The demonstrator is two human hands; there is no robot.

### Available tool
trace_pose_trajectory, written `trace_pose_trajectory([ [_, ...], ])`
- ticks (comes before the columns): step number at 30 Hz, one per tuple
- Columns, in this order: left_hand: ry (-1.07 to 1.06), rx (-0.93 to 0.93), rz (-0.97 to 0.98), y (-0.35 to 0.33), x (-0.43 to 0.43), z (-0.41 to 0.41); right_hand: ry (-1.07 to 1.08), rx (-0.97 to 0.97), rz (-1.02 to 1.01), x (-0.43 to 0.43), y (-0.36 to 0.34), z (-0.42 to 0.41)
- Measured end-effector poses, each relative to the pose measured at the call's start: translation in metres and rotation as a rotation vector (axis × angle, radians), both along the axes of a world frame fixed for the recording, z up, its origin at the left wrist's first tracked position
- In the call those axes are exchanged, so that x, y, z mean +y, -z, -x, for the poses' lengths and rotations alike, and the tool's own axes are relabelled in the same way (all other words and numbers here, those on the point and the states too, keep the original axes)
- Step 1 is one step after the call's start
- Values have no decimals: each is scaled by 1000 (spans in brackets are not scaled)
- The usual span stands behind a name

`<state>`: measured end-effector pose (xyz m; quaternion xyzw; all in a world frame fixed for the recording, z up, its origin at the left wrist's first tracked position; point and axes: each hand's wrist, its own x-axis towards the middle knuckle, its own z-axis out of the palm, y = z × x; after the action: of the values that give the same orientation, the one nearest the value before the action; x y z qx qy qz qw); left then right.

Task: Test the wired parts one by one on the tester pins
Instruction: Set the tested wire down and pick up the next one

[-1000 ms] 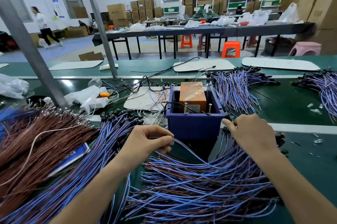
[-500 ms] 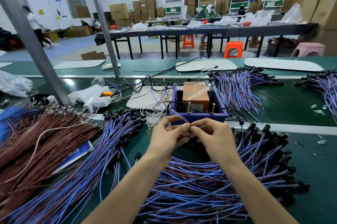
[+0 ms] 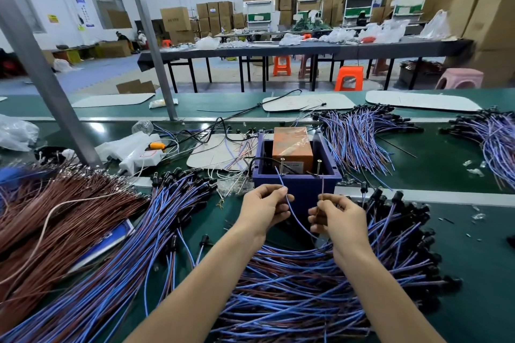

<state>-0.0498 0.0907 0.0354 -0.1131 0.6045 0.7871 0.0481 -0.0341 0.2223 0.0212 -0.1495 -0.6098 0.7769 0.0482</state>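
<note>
Grip: left hand (image 3: pixel 263 204) pinches the blue wire (image 3: pixel 281 179), right hand (image 3: pixel 338 215) pinches the brown wire (image 3: pixel 322 186). Both wire tips lie near the tester pins (image 3: pixel 282 165) in the blue box (image 3: pixel 295 186) on the counter (image 3: pixel 446 169).

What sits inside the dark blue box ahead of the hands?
An orange block fills the far half of the blue box; two upright metal pins stand near its front wall. The floor is hidden by that wall.
</note>
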Motion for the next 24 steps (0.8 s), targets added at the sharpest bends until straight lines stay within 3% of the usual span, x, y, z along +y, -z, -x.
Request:
trace_pose_trajectory([
  [24, 66, 26, 48, 4, 5, 3, -29, 86, 13, 5, -1, 7],
])
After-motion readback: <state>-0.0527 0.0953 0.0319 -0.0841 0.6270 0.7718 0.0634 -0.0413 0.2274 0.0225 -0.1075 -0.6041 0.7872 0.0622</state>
